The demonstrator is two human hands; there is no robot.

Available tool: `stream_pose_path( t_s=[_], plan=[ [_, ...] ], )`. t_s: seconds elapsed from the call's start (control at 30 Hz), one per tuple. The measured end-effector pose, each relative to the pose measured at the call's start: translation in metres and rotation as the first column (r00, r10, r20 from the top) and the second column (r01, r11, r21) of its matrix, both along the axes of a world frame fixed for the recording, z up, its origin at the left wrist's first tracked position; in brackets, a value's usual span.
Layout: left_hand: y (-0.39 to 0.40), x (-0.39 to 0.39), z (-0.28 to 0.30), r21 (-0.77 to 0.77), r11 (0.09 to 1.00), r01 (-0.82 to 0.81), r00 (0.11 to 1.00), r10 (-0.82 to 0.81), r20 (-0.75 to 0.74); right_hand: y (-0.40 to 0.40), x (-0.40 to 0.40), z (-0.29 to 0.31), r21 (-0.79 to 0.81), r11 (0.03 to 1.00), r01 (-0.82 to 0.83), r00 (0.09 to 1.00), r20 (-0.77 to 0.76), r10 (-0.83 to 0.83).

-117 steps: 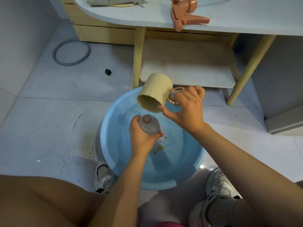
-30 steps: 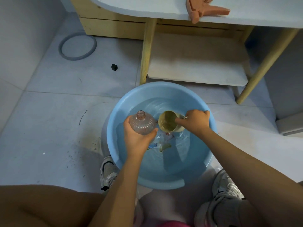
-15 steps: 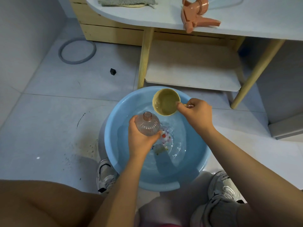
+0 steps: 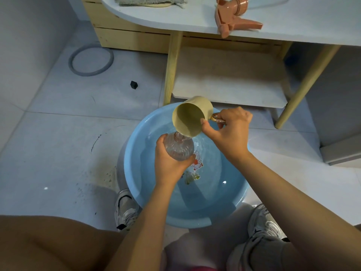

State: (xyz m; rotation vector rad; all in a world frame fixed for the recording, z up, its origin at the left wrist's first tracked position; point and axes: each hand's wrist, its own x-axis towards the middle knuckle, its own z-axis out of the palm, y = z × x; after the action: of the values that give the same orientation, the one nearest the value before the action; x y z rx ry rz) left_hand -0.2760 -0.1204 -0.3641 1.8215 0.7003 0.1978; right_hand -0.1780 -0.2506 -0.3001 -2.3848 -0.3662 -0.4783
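A light blue basin (image 4: 136, 188) with water in it stands on the floor between my feet. Over it my left hand (image 4: 170, 169) grips a clear plastic bottle (image 4: 178, 148) upright, its open neck pointing up. My right hand (image 4: 228, 132) holds a beige cup (image 4: 192, 116) by its coppery handle (image 4: 216, 118), thumb against the cup's side. The cup is tipped to the left, its lip just above the bottle's neck, and water runs from it onto the neck. A colourful picture (image 4: 196, 169) shows on the basin's bottom.
A wooden-legged table (image 4: 173, 71) with a white top and a low shelf stands just behind the basin. On top lie an orange spray-trigger head (image 4: 232, 18) and a grey cloth (image 4: 148, 0). A grey ring (image 4: 90, 61) and a small black piece (image 4: 133, 84) lie on the tiled floor.
My right hand dipped the cup into the basin's water, lifted it out upright, and now has tipped it over the bottle's neck. My left hand kept the bottle in place.
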Motion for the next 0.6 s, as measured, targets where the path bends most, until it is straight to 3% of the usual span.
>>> stream_pose_path(
  t_s=[0.6],
  plan=[
    [-0.0036, 0.0009, 0.0034, -0.006, 1.0, 0.024, 1.0, -0.024, -0.001, 0.0013, 0.0046, -0.0028, -0.011, 1.0, 0.005, 0.974, 0.226, -0.002]
  ],
)
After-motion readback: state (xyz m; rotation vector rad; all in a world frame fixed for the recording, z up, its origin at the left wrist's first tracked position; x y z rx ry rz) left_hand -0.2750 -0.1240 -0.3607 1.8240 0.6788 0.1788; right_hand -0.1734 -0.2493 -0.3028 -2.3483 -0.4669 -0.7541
